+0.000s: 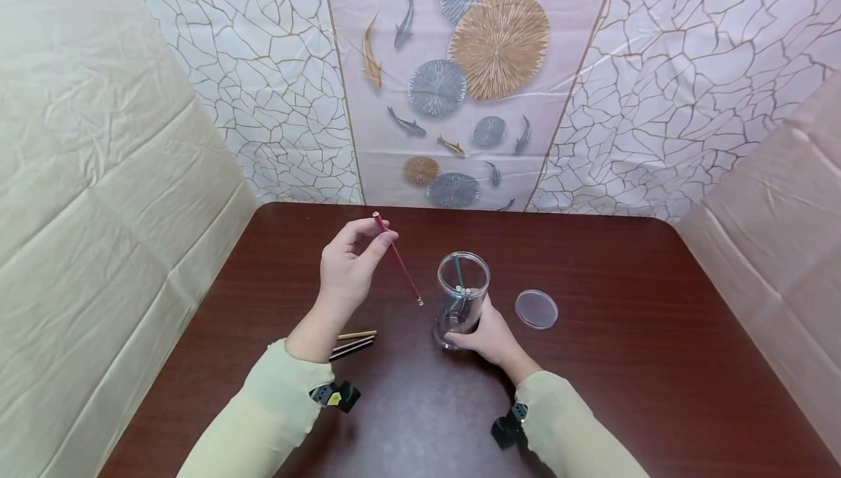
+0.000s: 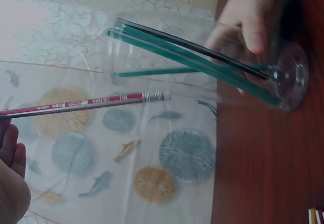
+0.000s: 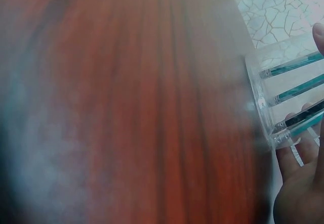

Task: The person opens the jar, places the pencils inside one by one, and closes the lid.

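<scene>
My left hand pinches a red pencil near its upper end. The pencil slants down to the right, its metal-banded eraser end lowest, left of a clear plastic jar. Printed lettering runs along the red pencil in the left wrist view. My right hand grips the jar low on its right side, fingers wrapped behind it. Several green pencils and a black one lean inside the jar, eraser ends at the base. The jar's mouth is uncovered.
A clear round lid lies on the brown table to the right of the jar. Beside the left forearm lie several pencils, partly hidden by the arm. A patterned cloth backdrop rises behind the table's far edge.
</scene>
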Motion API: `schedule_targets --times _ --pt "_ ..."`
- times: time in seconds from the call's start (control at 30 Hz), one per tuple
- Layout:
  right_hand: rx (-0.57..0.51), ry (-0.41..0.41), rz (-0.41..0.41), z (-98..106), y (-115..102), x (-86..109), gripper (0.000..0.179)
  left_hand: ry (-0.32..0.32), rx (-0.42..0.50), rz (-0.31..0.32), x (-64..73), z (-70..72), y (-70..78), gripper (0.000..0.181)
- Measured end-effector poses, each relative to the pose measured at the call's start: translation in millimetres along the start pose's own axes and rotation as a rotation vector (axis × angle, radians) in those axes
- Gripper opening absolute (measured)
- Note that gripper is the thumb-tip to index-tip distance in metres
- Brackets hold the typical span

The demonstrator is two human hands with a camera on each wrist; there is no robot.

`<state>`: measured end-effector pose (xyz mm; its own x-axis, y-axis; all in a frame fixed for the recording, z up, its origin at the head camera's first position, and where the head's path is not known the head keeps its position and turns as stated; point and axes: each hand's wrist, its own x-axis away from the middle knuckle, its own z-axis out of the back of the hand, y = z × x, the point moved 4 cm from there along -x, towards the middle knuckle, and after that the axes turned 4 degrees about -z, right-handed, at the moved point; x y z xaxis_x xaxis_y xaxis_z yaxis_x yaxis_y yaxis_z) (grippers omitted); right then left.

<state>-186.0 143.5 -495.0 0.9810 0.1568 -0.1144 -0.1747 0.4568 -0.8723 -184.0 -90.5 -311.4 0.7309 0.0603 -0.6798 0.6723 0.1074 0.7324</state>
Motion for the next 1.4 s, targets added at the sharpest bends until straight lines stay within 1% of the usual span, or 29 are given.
schedule_targets --times 0.1,0.27,0.37,0.53,0.7,0.87,1.0,1.1,1.17,1.23,1.33,1.4 --pt "0.009 0.008 0.001 1 0 0.0 0.083 0.018 0.087 0.013 -1.2 0.0 3.3 0.018" --pt "0.021 0.01 0.015 1 2 0.4 0.083 0.04 0.133 0.025 -1.7 0.4 6.7 0.019" --pt "0.021 0.014 0.022 1 2 0.9 0.082 0.068 0.15 0.017 -3.3 0.3 10.9 0.018" --pt "0.01 0.02 0.016 2 1 1.6 0.082 0.122 0.172 -0.019 -6.9 -0.1 18.4 0.017" --pt "0.016 0.012 -0.009 2 1 1.1 0.081 0.141 0.18 -0.043 -8.1 -0.9 22.7 0.017" --pt "0.013 0.015 0.002 1 0 0.1 0.077 0.163 0.205 -0.065 -10.6 -0.7 25.3 0.018" --pt "0.015 0.018 0.002 2 -1 0.4 0.077 0.178 0.23 -0.062 -12.4 -1.5 25.8 0.019" --pt "0.011 0.01 -0.002 2 0 0.4 0.08 0.183 0.222 -0.048 -11.6 -2.9 25.9 0.019" --pt "0.005 0.006 0.006 1 1 0.2 0.083 0.175 0.21 -0.042 -10.4 -4.7 26.3 0.019" --pt "-0.005 0.005 0.02 1 2 0.0 0.085 0.15 0.187 -0.042 -9.0 -7.8 26.2 0.019" --pt "-0.006 0.011 0.029 0 3 -0.4 0.086 0.078 0.144 -0.069 -5.9 -14.7 25.7 0.017" --pt "0.0 0.013 0.029 0 3 -0.6 0.086 0.02 0.111 -0.112 -3.0 -19.7 25.7 0.016"
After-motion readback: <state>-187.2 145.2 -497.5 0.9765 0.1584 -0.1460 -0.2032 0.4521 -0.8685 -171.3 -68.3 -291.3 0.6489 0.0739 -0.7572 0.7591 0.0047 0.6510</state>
